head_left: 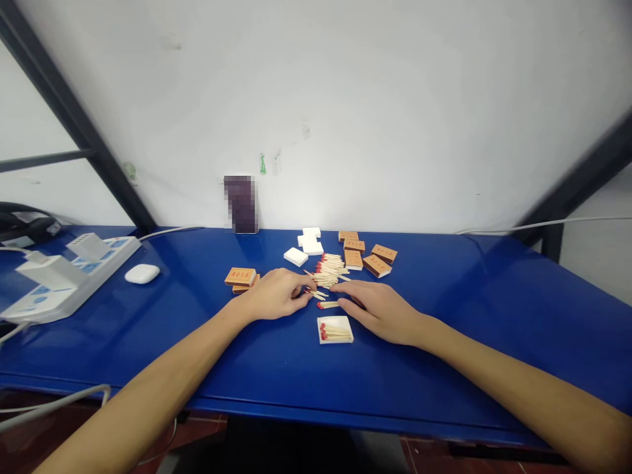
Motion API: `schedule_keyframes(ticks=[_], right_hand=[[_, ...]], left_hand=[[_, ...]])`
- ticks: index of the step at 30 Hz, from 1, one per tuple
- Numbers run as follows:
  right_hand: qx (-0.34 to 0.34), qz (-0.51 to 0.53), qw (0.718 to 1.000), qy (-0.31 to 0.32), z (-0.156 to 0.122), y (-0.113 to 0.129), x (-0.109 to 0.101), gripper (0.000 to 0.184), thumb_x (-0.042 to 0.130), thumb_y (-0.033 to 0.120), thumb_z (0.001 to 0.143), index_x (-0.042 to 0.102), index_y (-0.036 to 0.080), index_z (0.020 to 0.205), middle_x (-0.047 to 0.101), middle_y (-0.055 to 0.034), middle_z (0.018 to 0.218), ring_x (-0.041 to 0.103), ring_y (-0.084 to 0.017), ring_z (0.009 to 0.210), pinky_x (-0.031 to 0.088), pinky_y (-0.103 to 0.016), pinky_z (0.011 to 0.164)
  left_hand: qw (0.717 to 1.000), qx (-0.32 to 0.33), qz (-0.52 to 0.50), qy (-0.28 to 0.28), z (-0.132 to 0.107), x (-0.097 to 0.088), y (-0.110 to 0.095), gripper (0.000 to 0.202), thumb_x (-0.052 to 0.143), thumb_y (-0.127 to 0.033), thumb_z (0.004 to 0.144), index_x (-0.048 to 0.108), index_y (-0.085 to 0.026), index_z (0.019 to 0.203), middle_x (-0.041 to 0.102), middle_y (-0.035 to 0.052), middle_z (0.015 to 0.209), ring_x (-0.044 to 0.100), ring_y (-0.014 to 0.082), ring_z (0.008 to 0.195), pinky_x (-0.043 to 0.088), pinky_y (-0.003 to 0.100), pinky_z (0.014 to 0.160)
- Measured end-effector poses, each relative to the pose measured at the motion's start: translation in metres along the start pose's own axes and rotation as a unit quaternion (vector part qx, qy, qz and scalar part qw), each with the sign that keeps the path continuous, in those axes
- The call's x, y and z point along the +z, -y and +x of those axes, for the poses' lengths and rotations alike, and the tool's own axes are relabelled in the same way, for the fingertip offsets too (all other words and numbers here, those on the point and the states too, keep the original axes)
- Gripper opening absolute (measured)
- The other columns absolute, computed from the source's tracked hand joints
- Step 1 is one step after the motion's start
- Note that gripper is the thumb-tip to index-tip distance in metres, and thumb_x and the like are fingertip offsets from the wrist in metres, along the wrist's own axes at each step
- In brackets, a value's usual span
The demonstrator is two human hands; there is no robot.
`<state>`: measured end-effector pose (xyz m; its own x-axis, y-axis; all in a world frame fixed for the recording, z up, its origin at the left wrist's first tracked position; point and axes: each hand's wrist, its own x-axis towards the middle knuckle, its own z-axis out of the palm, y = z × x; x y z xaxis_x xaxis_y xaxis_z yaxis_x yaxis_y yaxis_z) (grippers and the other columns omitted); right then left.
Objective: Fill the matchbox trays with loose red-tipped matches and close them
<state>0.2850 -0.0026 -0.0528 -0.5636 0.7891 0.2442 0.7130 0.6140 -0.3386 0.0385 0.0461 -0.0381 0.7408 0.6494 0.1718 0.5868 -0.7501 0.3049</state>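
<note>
A loose pile of red-tipped matches (330,270) lies in the middle of the blue table (484,309). My left hand (276,294) rests palm down at the pile's left edge, its fingers curled together on a few matches. My right hand (380,309) lies flat and spread to the right, fingertips touching matches at the pile's near edge. Between the hands, nearer to me, sits an open white matchbox tray (335,329) with several matches in it. One stray match (328,305) lies just above the tray.
Orange matchbox sleeves lie at the back right (368,254) and beside my left hand (240,277). White inner trays (307,246) sit behind the pile. A white power strip (64,276) and a white earbud case (142,273) are at the left, cables beyond.
</note>
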Motion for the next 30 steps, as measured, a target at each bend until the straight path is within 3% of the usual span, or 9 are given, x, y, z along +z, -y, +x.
schedule_keyframes(ticks=[13,23,30], right_hand=[[-0.002,0.012,1.000,-0.008,-0.0010,-0.0037,0.0014,0.037,0.039,0.037,0.100,0.062,0.022,0.126,0.069,-0.0081,0.119,0.066,-0.024,0.103,0.053,-0.041,0.088],[-0.002,0.003,1.000,0.000,-0.0010,-0.0016,-0.0001,0.039,0.038,0.038,0.101,0.057,0.023,0.131,0.068,-0.0077,0.122,0.065,-0.024,0.107,0.051,-0.039,0.089],[0.010,0.002,1.000,0.010,0.0001,0.0005,-0.0026,0.034,0.039,0.037,0.100,0.060,0.020,0.120,0.071,-0.0077,0.098,0.066,-0.022,0.087,0.049,-0.034,0.072]], left_hand=[[1.000,-0.023,-0.015,-0.007,-0.0005,-0.0012,-0.0002,0.034,0.050,-0.013,0.076,0.068,-0.017,0.105,0.055,-0.0035,0.056,0.050,0.0104,0.050,0.034,0.023,0.052],[1.000,-0.020,-0.020,-0.009,0.0000,-0.0019,-0.0013,0.017,0.054,-0.022,0.084,0.068,-0.018,0.093,0.053,-0.0046,0.055,0.047,0.0088,0.049,0.033,0.022,0.052],[1.000,-0.009,-0.024,-0.009,0.0014,-0.0011,0.0014,0.022,0.052,-0.031,0.092,0.069,-0.017,0.094,0.057,-0.0023,0.060,0.050,0.0098,0.052,0.035,0.023,0.055]])
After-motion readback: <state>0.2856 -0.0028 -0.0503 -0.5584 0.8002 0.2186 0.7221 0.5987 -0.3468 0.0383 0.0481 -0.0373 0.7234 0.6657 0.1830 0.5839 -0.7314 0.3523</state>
